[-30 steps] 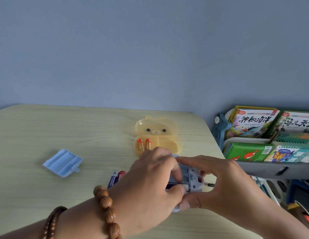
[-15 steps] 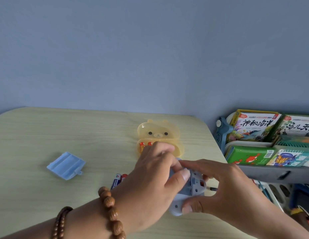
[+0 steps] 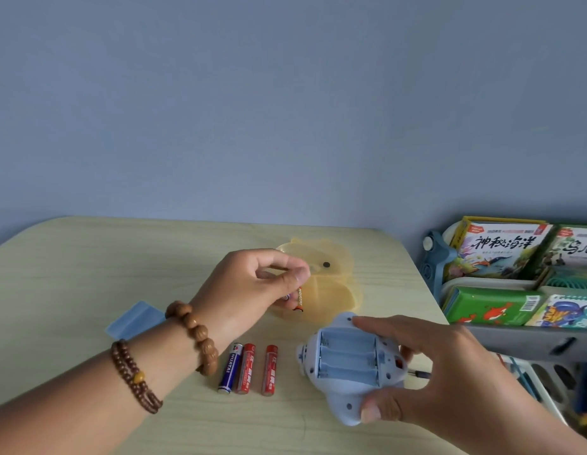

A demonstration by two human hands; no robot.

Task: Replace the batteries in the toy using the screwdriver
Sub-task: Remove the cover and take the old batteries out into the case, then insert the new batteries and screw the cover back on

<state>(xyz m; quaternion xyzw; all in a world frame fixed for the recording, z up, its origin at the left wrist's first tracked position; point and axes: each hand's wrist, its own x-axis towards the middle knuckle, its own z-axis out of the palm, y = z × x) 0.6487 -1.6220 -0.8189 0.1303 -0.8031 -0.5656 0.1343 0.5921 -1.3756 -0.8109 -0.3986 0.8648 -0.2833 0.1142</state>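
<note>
Left hand (image 3: 252,284) pinches orange battery (image 3: 299,299) over yellow case (image 3: 334,287). Right hand (image 3: 443,372) grips toy (image 3: 347,364), compartment up; 3 batteries (image 3: 247,369) lie left.

The left hand (image 3: 252,284) pinched an orange battery (image 3: 299,300) above the yellow case (image 3: 338,287). The right hand (image 3: 449,372) gripped the toy (image 3: 347,359), its open compartment facing up. Three batteries (image 3: 247,369) lay side by side on the desk (image 3: 72,274), just left of the toy. A blue cover (image 3: 134,318) lay behind the left wrist.
</note>
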